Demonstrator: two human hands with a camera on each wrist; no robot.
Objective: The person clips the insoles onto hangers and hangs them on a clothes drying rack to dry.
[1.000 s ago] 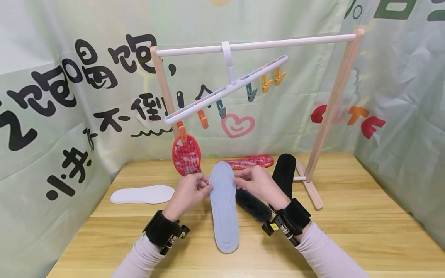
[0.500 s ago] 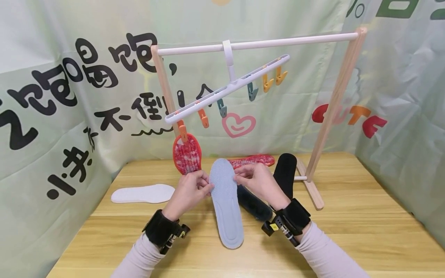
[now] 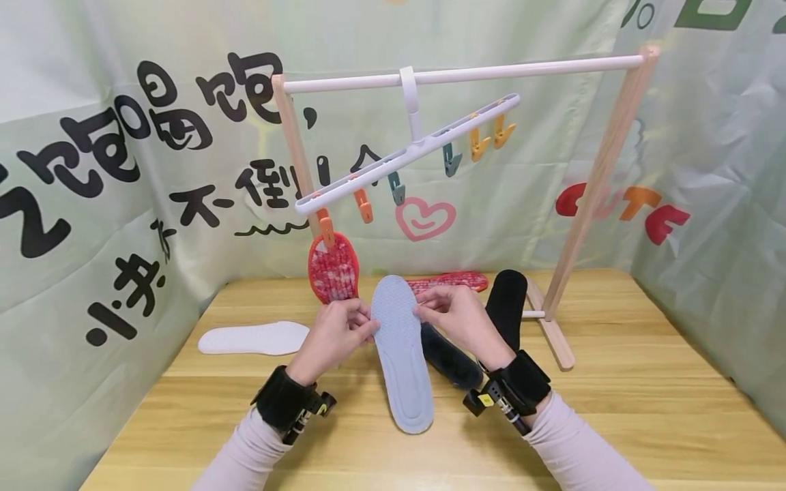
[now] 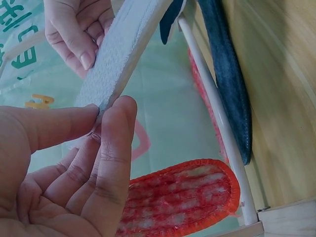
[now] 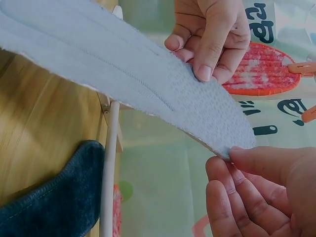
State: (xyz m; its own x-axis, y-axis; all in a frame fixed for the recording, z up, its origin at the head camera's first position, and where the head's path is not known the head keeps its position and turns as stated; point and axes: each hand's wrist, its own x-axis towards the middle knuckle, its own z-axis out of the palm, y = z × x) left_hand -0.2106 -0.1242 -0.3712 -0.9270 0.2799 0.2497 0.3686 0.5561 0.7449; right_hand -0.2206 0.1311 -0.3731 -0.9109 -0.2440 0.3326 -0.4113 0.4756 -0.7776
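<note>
A light blue-grey insole is held up over the table, its broad front end uppermost and its heel end toward me. My left hand pinches its left edge between thumb and fingers. On the opposite edge, my right hand pinches it the same way, as the right wrist view confirms. Just behind my left hand, a red and white insole hangs from an orange clip. That clip is on the tilted white hanger, which also carries orange, blue-grey and yellow clips.
The hanger hooks over the white bar of a wooden rack. On the table lie a white insole, a second red insole, a dark fuzzy insole and a black insole, which leans by the rack's foot.
Held in both hands, the blue-grey insole has risen slightly, and its heel end has swung a little to the right. The camera view has shifted slightly.
</note>
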